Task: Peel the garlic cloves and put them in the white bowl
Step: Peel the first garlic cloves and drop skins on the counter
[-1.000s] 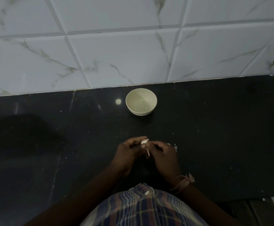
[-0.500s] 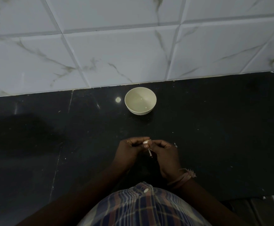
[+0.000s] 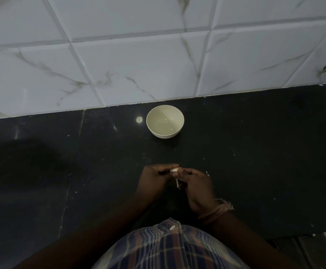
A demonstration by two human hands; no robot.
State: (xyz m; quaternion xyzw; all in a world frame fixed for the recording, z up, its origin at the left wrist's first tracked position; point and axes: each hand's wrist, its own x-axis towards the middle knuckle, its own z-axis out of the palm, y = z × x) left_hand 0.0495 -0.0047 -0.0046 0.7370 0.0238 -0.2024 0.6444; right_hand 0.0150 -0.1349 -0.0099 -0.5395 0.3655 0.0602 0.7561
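Note:
A small pale garlic clove (image 3: 174, 170) is pinched between the fingertips of both my hands, just above the black counter. My left hand (image 3: 156, 177) holds it from the left; my right hand (image 3: 196, 186) pinches it from the right. A thin strip of peel (image 3: 177, 183) hangs down from the clove. The white bowl (image 3: 165, 121) stands farther back, near the wall, and looks empty inside.
The black stone counter (image 3: 255, 152) runs up to a white marble-tiled wall (image 3: 139, 65). Tiny white peel flakes (image 3: 208, 174) lie right of my right hand. A dark patch of shadow covers the counter at the left. The counter's front edge shows at the lower right.
My hands have stayed together on the clove, with the fingers shifting slightly. The peel strip still hangs below. The view has tilted a little.

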